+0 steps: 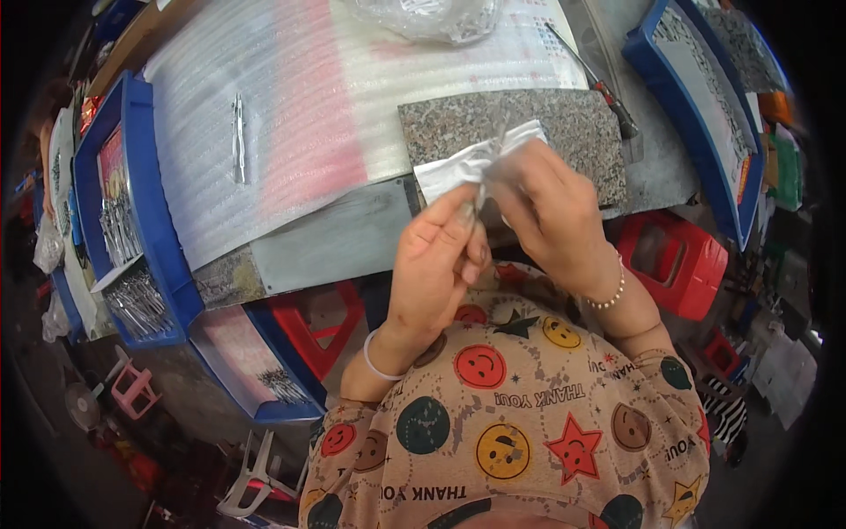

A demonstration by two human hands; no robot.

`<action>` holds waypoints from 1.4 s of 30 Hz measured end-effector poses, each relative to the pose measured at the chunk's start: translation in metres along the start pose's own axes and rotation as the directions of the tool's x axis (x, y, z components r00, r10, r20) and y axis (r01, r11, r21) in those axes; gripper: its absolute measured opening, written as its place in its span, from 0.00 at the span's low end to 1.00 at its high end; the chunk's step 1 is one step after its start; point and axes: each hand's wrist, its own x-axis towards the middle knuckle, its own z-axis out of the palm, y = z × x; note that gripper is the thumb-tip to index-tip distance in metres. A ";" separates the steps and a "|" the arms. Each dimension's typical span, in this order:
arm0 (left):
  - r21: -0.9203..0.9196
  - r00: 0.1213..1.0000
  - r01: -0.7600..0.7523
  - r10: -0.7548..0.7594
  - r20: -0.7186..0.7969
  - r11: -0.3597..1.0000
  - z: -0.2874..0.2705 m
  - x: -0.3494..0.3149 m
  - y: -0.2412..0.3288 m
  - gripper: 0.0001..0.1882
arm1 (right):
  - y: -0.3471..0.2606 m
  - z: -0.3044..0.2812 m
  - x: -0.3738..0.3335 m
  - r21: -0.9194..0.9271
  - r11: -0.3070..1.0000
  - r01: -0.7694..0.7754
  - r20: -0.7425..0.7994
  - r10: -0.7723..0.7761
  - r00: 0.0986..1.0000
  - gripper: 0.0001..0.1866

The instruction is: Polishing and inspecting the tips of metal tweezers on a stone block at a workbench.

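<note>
Both hands meet over the near edge of a speckled stone slab (511, 115). A crumpled white cloth (454, 174) spreads out on both sides of my fingertips. My left hand (441, 269) is closed, thumb against fingers, pinching a slim metal piece (480, 196) beside the cloth. From the right, my right hand (551, 207) bends over with fingers closed on the cloth, slightly blurred. The fingers cover most of the metal piece, so its kind does not show. A slim silvery metal tool (238, 141) lies by itself on the foam sheet (308, 106) to the left.
Blue trays with many metal tools flank the bench: one tray (152, 203) at left, another (696, 115) at right. A dark-handled screwdriver (617, 110) lies by the slab. A clear plastic bag (432, 19) rests at the back. Red stools (683, 264) stand below.
</note>
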 end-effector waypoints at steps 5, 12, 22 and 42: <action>0.050 0.999 0.048 -0.049 0.013 0.998 0.004 0.002 0.005 0.18 | -0.010 -0.005 0.000 0.050 0.999 -0.010 0.017 0.009 1.000 0.06; -0.136 0.996 0.062 -0.052 0.079 0.989 0.002 0.003 0.006 0.17 | -0.008 -0.012 0.000 0.181 0.975 -0.126 -0.018 0.132 0.991 0.12; -0.175 0.993 0.112 -0.103 0.057 0.978 0.000 0.000 0.012 0.19 | -0.019 -0.004 -0.006 0.209 0.976 -0.062 0.074 0.047 0.996 0.08; -0.139 0.990 0.137 -0.130 0.058 0.981 0.000 -0.008 0.009 0.19 | 0.003 -0.027 0.004 -0.034 0.985 -0.168 -0.070 0.165 0.984 0.04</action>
